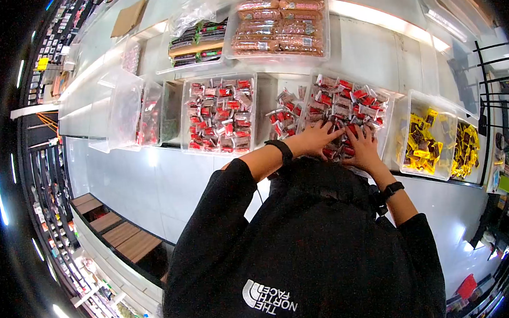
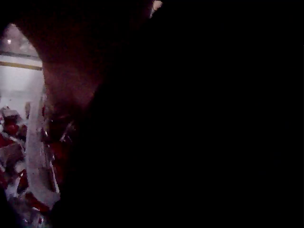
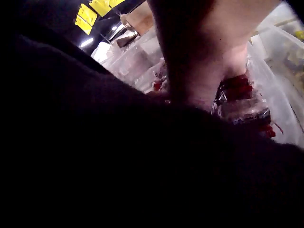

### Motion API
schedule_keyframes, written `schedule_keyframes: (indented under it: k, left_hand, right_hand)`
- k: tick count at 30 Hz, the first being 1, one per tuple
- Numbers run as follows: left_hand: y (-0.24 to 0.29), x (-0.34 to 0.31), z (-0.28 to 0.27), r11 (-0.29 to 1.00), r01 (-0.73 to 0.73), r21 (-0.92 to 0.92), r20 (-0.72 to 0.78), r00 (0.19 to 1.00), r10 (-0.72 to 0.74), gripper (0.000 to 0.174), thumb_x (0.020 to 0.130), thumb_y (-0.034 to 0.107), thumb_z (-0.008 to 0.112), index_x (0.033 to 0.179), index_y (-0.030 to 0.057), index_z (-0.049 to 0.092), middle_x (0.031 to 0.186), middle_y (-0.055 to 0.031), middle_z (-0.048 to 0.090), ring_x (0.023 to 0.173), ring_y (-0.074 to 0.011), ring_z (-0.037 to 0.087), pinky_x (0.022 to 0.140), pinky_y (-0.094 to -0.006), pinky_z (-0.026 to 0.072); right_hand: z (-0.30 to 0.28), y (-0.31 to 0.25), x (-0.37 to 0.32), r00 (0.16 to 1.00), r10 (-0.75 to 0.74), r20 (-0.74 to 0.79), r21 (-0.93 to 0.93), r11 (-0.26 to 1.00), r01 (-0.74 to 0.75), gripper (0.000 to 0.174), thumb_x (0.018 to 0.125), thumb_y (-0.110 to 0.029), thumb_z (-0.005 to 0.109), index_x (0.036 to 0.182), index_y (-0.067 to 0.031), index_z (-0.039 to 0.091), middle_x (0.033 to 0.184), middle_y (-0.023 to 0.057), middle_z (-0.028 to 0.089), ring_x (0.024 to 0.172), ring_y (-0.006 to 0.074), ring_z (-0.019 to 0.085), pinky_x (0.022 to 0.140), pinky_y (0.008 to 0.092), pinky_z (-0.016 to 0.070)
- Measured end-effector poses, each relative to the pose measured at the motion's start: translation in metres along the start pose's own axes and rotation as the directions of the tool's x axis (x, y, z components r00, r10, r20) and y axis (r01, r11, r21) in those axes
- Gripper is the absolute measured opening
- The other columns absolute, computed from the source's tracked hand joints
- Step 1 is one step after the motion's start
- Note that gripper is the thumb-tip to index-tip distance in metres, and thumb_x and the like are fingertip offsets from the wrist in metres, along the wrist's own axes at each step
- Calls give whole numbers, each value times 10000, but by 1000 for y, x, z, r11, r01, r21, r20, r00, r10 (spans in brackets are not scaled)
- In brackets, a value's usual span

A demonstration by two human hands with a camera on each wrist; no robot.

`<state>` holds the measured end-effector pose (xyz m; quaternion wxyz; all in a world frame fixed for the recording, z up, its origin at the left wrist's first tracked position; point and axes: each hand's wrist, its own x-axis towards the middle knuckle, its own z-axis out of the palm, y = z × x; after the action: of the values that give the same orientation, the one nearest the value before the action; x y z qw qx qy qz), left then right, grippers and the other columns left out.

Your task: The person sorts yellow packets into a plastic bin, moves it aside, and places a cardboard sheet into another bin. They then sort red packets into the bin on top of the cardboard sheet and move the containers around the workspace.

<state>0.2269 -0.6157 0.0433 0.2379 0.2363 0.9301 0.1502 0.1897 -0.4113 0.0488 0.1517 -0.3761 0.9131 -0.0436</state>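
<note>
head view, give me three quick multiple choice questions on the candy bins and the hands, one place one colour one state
1. Where do the left hand and right hand rest?
A. on the tray of sausages
B. in the bin of red-wrapped candies
C. on the floor

2. What colour are the wrapped sweets in the bin just right of the hands?
A. blue
B. green
C. yellow

3. How do the left hand's fingers lie?
A. spread on the candies
B. curled in an empty fist
C. round a bottle

Answers: 1 B, both hands lie on the red packets; 2 C, those wrappers are bright yellow; 3 A, the fingers fan out straight over the packets.
</note>
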Motion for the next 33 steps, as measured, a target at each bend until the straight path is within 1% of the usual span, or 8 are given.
schedule_keyframes:
  k: [2,4,7,13,17,27,31,33]
  left_hand:
    - [-7,4,3,999,0,43,0,1000,0,1024,556,455,753,1373,225,180,1289,-197,320,1119,-427,379,813,-647,357]
    - [-20,10,14,995,-44,-93,-101,994,35,971,553,445,752,1340,204,237,1267,-187,328,1118,-411,376,788,-647,374]
    - [-15,10,15,998,-2,63,-26,1000,3,911,557,436,748,1301,183,289,1258,-184,331,1128,-403,365,779,-619,398]
    - [-26,11,27,995,-95,-18,-52,994,94,848,596,575,654,1287,203,333,1314,-207,289,1152,-421,347,825,-578,401]
    - [-29,18,33,992,-126,-27,-26,992,125,889,569,589,662,1304,219,323,1314,-211,286,1116,-446,371,855,-544,402]
    - [-12,23,11,990,-13,-140,121,992,30,908,533,420,749,1295,171,325,1313,-288,244,1111,-512,349,881,-536,387]
    - [-15,23,12,993,-23,-112,71,997,32,876,547,390,747,1282,147,338,1271,-300,287,1040,-505,419,854,-508,416]
    - [-18,21,17,972,-15,-235,127,991,46,811,575,371,732,1258,132,365,1228,-299,321,978,-478,475,827,-494,433]
  right_hand:
    - [-4,1,4,1000,-6,-12,-31,1000,6,936,500,-458,759,1297,-166,362,1271,136,357,1167,361,323,919,549,285]
    - [-13,-1,10,988,48,144,46,997,-55,886,496,-407,767,1264,-167,395,1236,127,378,1128,344,357,879,532,335]
    - [-5,2,12,995,27,101,-14,1000,-26,859,490,-366,773,1245,-172,412,1234,128,374,1121,338,363,846,526,363]
    - [0,8,4,998,-14,69,5,1000,14,876,475,-351,801,1242,-187,411,1213,157,387,1126,348,370,846,532,364]
    - [-2,12,22,960,16,279,-13,1000,-13,824,494,-362,796,1212,-194,427,1147,141,430,1083,349,414,836,546,374]
    - [10,18,12,984,-19,177,-23,999,24,762,524,-418,770,1190,-214,460,1054,95,522,989,301,493,757,499,408]
    - [7,19,9,986,-64,151,-72,995,76,731,515,-376,777,1162,-220,474,1031,86,533,965,276,507,747,486,406]
    - [-3,19,6,989,-84,122,-58,994,92,713,520,-352,780,1150,-218,472,1011,88,539,956,275,514,750,464,413]
